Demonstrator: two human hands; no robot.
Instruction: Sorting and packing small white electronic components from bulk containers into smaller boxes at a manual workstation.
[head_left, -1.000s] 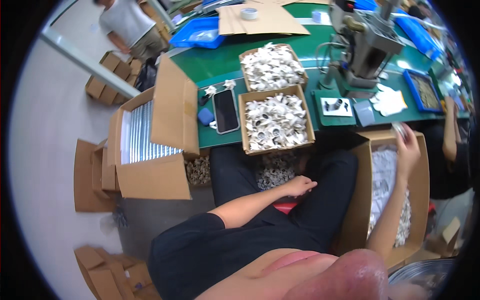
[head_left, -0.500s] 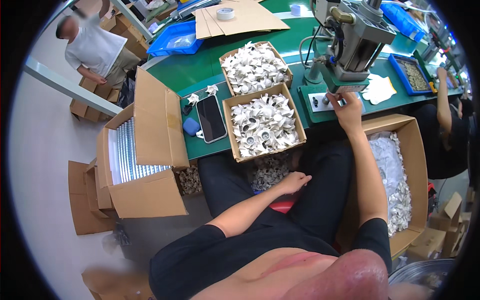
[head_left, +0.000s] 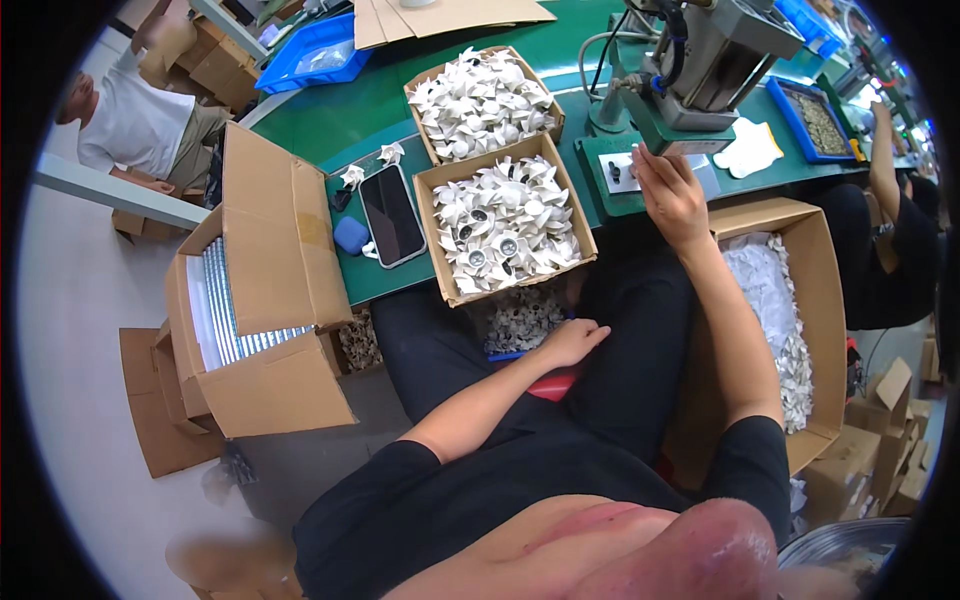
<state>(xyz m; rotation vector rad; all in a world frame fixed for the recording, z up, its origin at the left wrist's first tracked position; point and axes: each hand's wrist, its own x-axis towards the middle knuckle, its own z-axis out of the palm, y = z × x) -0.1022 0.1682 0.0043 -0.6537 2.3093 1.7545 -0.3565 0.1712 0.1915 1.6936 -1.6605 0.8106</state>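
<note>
Hands at the press machine (head_left: 715,60) on the green counter (head_left: 330,115).
Right hand (head_left: 670,195) reaches its base, fingers (head_left: 650,160) loosely curled, grip unclear; left hand (head_left: 572,342) rests empty, relaxed, on the lap.

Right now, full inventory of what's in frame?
press machine: 1, grey on green base, far bench edge
cardboard trays of white fan-shaped parts: 2, brown, bench centre
smartphone: 1, black, left of the near tray
small pouch: 1, blue, beside the phone
blue bins: 2, far left and far right of bench
open carton of white sheets: 1, on floor at left
carton of white parts: 1, on floor at right
other people: 2, upper left and far right
left hand: resting on lap, holds nothing visible
right hand: raised at the press base, fingers at the fixture; grip unclear
</note>
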